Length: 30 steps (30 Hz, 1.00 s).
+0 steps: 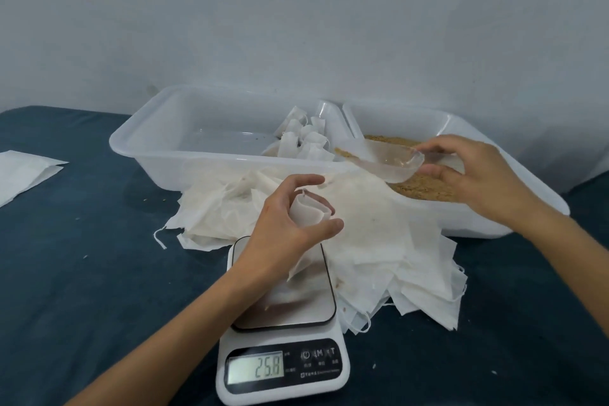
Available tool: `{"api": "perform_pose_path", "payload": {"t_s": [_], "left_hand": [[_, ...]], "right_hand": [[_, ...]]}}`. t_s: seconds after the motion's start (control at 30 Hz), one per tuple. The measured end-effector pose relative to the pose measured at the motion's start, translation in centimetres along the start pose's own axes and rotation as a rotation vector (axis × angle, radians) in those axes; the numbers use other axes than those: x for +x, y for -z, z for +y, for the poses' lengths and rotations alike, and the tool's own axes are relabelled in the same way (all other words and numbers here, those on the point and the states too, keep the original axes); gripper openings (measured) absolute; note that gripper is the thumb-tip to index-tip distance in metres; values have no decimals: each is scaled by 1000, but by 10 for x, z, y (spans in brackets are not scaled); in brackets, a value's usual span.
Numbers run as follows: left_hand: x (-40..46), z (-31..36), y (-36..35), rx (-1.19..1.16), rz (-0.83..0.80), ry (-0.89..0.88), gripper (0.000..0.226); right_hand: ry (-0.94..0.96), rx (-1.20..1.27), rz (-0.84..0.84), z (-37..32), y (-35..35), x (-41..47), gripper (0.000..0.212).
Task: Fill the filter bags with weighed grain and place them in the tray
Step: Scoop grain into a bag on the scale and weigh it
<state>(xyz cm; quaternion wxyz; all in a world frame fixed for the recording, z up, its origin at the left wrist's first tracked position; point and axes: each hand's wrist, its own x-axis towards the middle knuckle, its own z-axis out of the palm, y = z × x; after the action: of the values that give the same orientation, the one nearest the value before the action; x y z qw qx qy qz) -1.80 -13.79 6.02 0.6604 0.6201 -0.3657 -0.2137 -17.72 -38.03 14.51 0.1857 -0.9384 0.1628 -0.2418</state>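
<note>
Scale (283, 333) sat nearest, reading 25.8. Behind it stood the tray (158, 148) and grain tub (514, 208). Left hand (290, 217) gripped a bag (309, 212) upright, mouth open, above the platform; right hand (474, 175) pinched the scoop (385, 161) just right, tipped toward it.

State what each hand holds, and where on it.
Left hand grips a filter bag around its open top. Right hand pinches the clear scoop at its handle end.

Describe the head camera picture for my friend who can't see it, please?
A left hand holds a filter bag open over a kitchen scale, while the right hand holds a clear scoop above a tub of grain.
</note>
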Motion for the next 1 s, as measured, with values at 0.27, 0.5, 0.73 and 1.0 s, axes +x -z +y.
{"api": "perform_pose_path", "payload": {"t_s": [0.27,0.5,0.73,1.0], "left_hand": [[2,-8,-2,98,-41,8,29],[10,5,9,-19,53,-142,22],[68,40,44,-11,192,-128,37],[163,35,43,805,146,96,35]], "right_hand": [[-470,-175,24,77,-11,36,33],[-531,-304,-207,90,-30,42,22],[-460,-334,62,70,-37,36,35],[-123,94,435,-2,-74,36,16]]}}
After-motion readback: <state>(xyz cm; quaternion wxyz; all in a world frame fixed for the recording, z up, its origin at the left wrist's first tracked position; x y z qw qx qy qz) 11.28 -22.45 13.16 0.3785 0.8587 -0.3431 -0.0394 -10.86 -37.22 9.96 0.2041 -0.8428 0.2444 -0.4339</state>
